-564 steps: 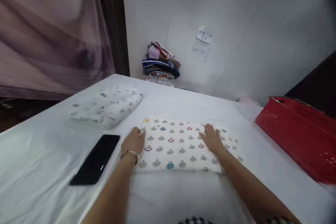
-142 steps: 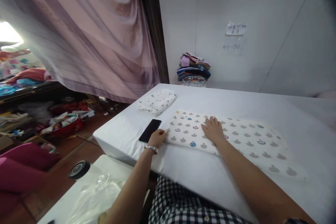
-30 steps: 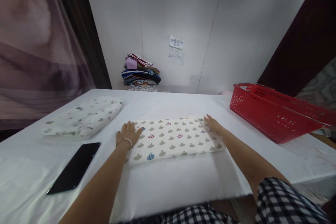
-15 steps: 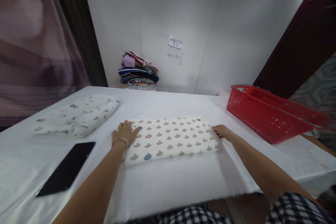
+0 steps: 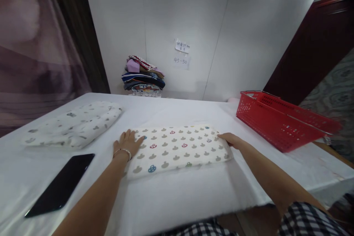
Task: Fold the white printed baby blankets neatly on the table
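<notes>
A folded white cloth (image 5: 177, 149) with a mushroom print, mostly grey with a few in blue, red and green, lies flat in front of me as a long rectangle. My left hand (image 5: 127, 143), with a bracelet at the wrist, rests palm down on its left end, fingers spread. At the far right corner, my right hand (image 5: 231, 140) has its fingers closed around the cloth's edge; some fingertips are hidden there. Left of the mushroom cloth lies a second white cloth (image 5: 80, 123) with a grey print, loosely folded.
A black phone (image 5: 62, 184) lies on the white-covered table (image 5: 177, 199) beside my left forearm. The red plastic basket (image 5: 276, 121) stands at the right. Against the back wall is a stack of folded clothes (image 5: 143, 75), with paper signs (image 5: 181, 53) on the wall.
The camera view has shifted slightly, so most things appear a little further left. Both hands keep their places at the ends of the mushroom-print cloth, which looks the same.
</notes>
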`<state>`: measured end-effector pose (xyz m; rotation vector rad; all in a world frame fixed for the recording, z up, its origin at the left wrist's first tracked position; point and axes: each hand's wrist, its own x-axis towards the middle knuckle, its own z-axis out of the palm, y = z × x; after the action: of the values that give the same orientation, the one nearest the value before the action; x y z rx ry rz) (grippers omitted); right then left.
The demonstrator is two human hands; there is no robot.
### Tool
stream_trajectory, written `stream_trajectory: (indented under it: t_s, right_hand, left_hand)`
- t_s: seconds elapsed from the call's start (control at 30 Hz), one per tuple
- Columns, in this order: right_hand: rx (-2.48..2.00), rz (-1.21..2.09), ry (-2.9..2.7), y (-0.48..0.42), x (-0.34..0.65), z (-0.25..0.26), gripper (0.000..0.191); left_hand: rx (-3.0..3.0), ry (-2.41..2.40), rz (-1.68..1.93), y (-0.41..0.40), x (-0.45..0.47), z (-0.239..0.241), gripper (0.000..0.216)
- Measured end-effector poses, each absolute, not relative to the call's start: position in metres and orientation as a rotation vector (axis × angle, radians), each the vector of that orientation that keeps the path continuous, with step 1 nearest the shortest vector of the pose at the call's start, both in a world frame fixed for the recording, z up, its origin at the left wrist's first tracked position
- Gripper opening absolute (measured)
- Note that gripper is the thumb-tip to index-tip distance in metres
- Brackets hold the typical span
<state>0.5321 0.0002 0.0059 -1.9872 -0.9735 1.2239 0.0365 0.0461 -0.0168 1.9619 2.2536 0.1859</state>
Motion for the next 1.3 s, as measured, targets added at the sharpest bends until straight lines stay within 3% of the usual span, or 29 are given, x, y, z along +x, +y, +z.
stream_trajectory:
  t_s: [0.4, 1.2, 1.3]
  right_hand:
    - [-1.596, 1.704, -0.763, -0.017, 0.533, 0.003, 0.036]
    - [-1.362, 1.84, -0.604, -0.018, 0.526, -0.006, 0.044]
    - [-1.327, 1.836, -0.573, -0.019, 0.527, -0.008, 0.045]
  left_hand:
    - [1.934, 2.256, 0.181, 0.043, 0.037, -0.016, 0.08]
    - [1.951, 2.246, 0.197, 0.045, 0.035, -0.02, 0.079]
    - [2.051, 2.2, 0.201, 0.052, 0.028, -0.017, 0.067]
